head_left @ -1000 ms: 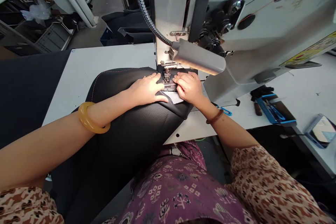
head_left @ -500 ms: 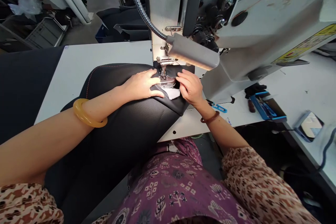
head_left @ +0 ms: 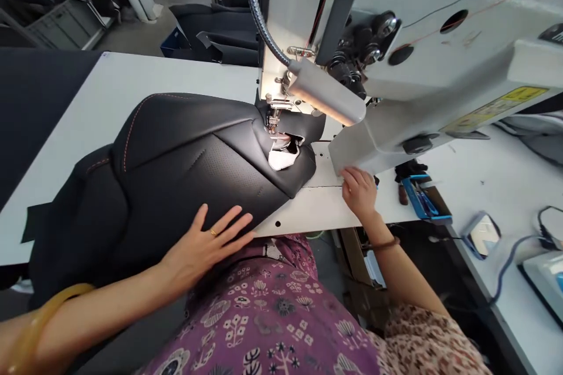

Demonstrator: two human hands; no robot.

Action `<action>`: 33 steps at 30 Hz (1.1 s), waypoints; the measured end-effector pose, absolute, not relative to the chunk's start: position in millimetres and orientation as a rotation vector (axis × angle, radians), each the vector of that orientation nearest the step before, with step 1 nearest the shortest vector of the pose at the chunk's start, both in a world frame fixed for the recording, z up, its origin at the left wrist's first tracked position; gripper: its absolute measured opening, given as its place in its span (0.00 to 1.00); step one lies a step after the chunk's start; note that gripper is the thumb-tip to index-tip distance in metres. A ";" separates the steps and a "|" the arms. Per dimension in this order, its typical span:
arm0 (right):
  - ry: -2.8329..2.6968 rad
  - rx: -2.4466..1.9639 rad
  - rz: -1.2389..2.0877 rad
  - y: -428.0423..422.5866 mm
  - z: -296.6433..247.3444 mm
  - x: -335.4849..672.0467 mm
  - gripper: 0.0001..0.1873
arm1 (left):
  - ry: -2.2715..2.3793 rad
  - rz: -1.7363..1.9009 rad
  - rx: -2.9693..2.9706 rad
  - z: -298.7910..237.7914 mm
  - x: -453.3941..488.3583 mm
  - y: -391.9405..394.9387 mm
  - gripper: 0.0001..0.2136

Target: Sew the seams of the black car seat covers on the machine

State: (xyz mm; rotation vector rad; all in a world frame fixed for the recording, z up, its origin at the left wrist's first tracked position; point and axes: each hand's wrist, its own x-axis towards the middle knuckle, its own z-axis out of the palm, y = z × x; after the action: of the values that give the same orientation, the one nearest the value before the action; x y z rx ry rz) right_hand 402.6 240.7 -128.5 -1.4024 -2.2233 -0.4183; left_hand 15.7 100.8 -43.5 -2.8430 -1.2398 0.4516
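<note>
A black leather seat cover (head_left: 171, 170) with perforated panels and red stitching lies across the machine bed, its right end under the presser foot (head_left: 272, 123) of the sewing machine (head_left: 373, 108). A white-backed flap (head_left: 281, 159) shows at an opening in the cover beside the foot. My left hand (head_left: 206, 246) rests flat on the cover's near edge, fingers spread. Beside the base of the machine arm, my right hand (head_left: 359, 192) is closed over the table, fingers curled. Whatever is in or under it is hidden.
A grey lamp (head_left: 328, 94) hangs close above the needle area. To the right are a blue box (head_left: 426, 199) with tools and a small device (head_left: 482, 235) on a white table. Dark material (head_left: 220, 26) is heaped behind the sewing table.
Both hands have left the needle area. My left hand moved down to the cover's near edge; my right moved right to where blue thread snips lay, now out of sight. More of the cover shows.
</note>
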 end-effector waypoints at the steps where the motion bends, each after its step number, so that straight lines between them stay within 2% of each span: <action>1: -2.249 -1.205 -0.441 248.5 -107.1 381.1 0.20 | -1.326 0.410 -2.803 -45.2 2.9 100.7 0.43; 5: -2.526 -0.771 -0.531 285.2 -30.6 297.9 0.18 | -1.616 -0.057 -2.711 -22.5 -63.8 155.6 0.39; 9: -2.684 -0.830 -0.474 308.9 -6.5 270.8 0.16 | -1.647 -0.329 -2.589 2.2 -81.9 211.3 0.31; 14: -2.748 -0.857 -0.514 314.0 -12.6 281.8 0.17 | -1.329 0.019 -2.928 -34.3 -5.9 182.3 0.32; 17: -2.775 -0.856 -0.527 317.5 -7.5 279.6 0.16 | -1.442 0.034 -2.765 -53.7 7.7 168.8 0.31; 20: -2.796 -0.887 -0.435 322.5 -0.7 274.1 0.18 | -1.513 -0.061 -2.599 -47.2 -15.3 184.3 0.28; 23: -2.735 -0.941 -0.340 323.1 2.3 271.6 0.19 | -1.573 0.015 -2.509 -22.1 -42.0 215.5 0.25; 27: -2.598 -1.044 -0.027 308.1 6.7 264.6 0.17 | -1.591 0.213 -2.285 18.3 -57.9 279.6 0.21; 33: -2.369 -1.087 0.725 271.3 17.9 230.8 0.19 | -1.493 -0.232 -2.215 59.9 -36.4 405.1 0.17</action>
State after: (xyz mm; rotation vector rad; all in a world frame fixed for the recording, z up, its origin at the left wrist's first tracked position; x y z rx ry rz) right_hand 230.8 271.3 17.9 -1.0866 -2.3687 0.7248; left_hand -36.4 405.1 59.9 -2.2149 -1.4925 -0.2319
